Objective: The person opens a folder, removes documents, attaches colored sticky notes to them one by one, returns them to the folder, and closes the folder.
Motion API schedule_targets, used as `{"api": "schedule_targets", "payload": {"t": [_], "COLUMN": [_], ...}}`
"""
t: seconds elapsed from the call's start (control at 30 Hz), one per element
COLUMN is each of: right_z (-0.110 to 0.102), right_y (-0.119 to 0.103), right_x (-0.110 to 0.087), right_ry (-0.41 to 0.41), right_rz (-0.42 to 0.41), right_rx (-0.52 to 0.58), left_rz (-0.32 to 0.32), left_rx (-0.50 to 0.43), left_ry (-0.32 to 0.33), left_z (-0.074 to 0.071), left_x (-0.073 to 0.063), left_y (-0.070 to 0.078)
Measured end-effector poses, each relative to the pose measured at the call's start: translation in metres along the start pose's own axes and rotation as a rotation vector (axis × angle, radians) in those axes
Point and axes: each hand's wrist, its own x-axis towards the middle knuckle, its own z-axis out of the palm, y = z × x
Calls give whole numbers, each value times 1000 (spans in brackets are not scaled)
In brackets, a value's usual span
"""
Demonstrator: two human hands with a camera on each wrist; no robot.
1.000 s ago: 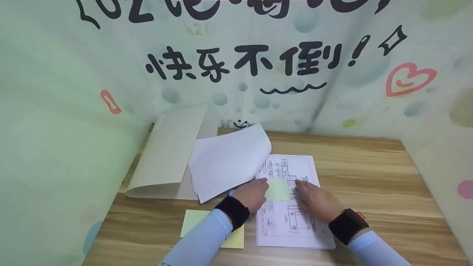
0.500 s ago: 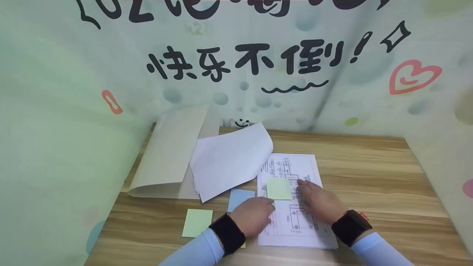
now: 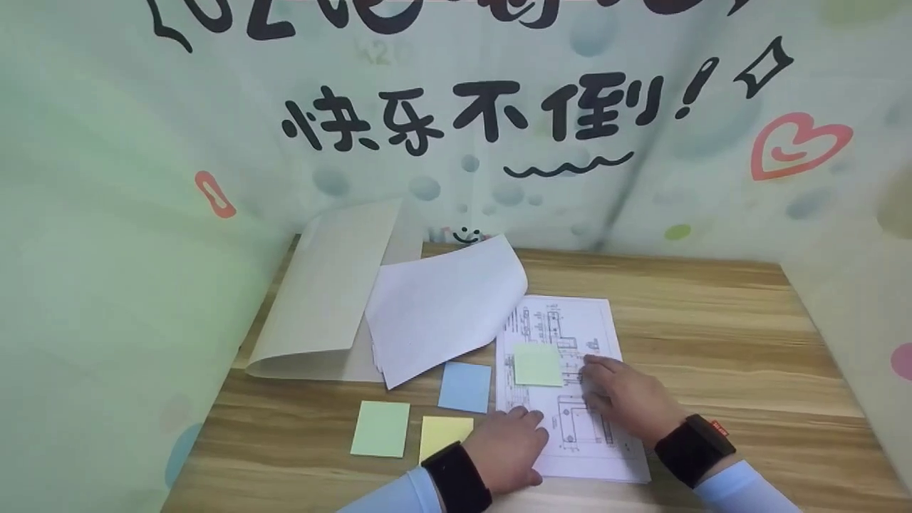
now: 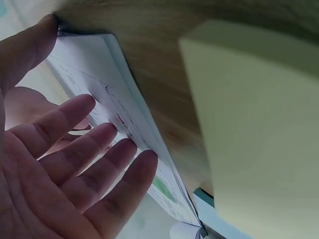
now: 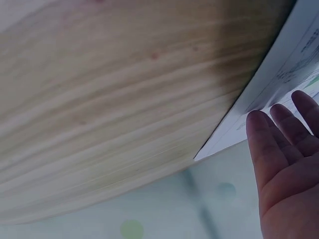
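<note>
A stack of printed sheets with technical drawings lies on the table, and a light green sticky note sits on its upper left part. My left hand is over the stack's lower left corner, fingers spread and relaxed; in the left wrist view its thumb and fingertips are along the paper's edge. My right hand rests at the right side of the drawings, its fingers extended close over the paper. Left of the stack lie a blue sticky pad and a yellow sticky pad, partly hidden by the left wrist.
Another green sticky pad lies farther left. Behind it, a cream folder stands half folded, with loose white sheets sticking out and overlapping the drawings' top left corner. A printed cloth backdrop borders the table.
My left hand has come down from beside the green note to the stack's lower left corner, uncovering the blue and yellow pads. The right hand has shifted slightly right and down.
</note>
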Motion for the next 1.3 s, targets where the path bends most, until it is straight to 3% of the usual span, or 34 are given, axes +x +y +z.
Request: {"api": "schedule_targets", "payload": {"t": [0.3, 0.53, 0.77, 0.87, 1.1, 1.2, 1.3], "right_z": [-4, -9, -16, -24, -44, -45, -42], "right_y": [7, 10, 12, 14, 23, 24, 24], "right_x": [-5, -5, -5, -5, -9, -11, -11], "right_ry": [-11, -40, -73, -10, 352, 439, 420], "right_rz": [23, 38, 92, 127, 177, 196, 229], "right_rx": [22, 67, 130, 147, 177, 184, 213], "left_rz": [55, 140, 78, 41, -107, -153, -193], "left_rx": [-41, -41, -156, -196, -452, -557, -671], "left_ry": [28, 139, 111, 94, 81, 141, 224], "left_z": [-4, -6, -9, -10, -16, -17, -19], "left_x": [-6, -8, -2, 1, -1, -4, -9], "left_y": [-3, -6, -12, -13, -23, -32, -42]}}
